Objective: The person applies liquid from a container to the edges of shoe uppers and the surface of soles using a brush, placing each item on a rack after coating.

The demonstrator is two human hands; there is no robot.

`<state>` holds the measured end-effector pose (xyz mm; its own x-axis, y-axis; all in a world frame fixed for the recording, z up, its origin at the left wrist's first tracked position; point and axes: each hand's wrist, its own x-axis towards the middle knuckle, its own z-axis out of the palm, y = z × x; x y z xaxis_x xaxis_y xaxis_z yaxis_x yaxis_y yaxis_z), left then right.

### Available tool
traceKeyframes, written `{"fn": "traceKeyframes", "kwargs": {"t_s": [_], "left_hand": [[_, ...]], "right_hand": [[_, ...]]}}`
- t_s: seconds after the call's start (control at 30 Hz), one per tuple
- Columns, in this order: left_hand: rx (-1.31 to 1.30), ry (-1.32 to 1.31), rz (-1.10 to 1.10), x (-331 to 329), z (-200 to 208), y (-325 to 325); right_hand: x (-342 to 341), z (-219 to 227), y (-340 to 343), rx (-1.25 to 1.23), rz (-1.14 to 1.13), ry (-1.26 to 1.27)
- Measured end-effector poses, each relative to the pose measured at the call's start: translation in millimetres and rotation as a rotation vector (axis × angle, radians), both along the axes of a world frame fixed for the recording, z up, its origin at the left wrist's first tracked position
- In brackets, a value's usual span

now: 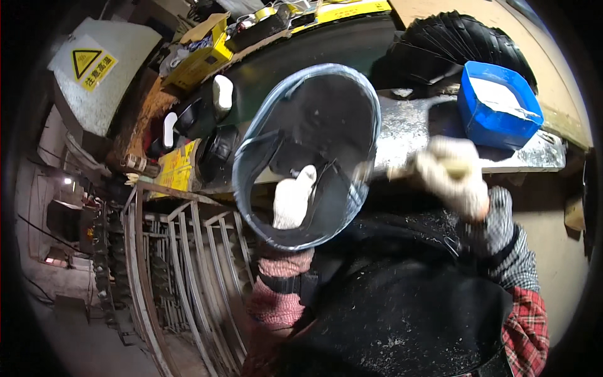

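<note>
My left hand (pixel 291 204), in a white knitted glove, grips a black flexible piece (pixel 326 113) that looks like a shoe upper. Its wide loop stands open around the hand, and a wet-looking pale bluish band runs along its rim. My right hand (pixel 449 173), also gloved and blurred by motion, is closed round a brush (pixel 396 171) with a light handle. The brush's tip is at the loop's right rim; whether it touches is blurred. Beyond the right hand stands a blue tub (pixel 496 119) containing white liquid or paste.
A fanned stack of black pieces (pixel 465 47) lies behind the tub. Pale sole-shaped pieces (pixel 222 94) and dark shoe parts (pixel 218 151) sit on the dark belt (pixel 314 50) at left. Yellow boxes (pixel 201 60) stand behind them. A metal rack (pixel 188 251) is at lower left.
</note>
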<state>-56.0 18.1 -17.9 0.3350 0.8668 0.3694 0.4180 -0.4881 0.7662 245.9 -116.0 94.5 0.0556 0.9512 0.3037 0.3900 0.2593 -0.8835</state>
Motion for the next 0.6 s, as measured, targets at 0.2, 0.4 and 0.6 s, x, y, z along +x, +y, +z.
{"fn": "traceKeyframes", "kwargs": {"t_s": [0.2,0.4,0.6], "left_hand": [[-0.802,-0.780,0.015,35.0,74.1,-58.7],[0.499,0.532,0.171,-5.9,19.1,-48.3],[-0.230,-0.243,0.217,11.5,37.7,-55.8]], "right_hand": [[24.8,-21.5,16.2,0.512,0.176,-0.143],[-2.2,-7.8,-0.6,-0.288,0.316,0.323],[36.5,-35.6,59.2,0.241,-0.195,0.262]]}}
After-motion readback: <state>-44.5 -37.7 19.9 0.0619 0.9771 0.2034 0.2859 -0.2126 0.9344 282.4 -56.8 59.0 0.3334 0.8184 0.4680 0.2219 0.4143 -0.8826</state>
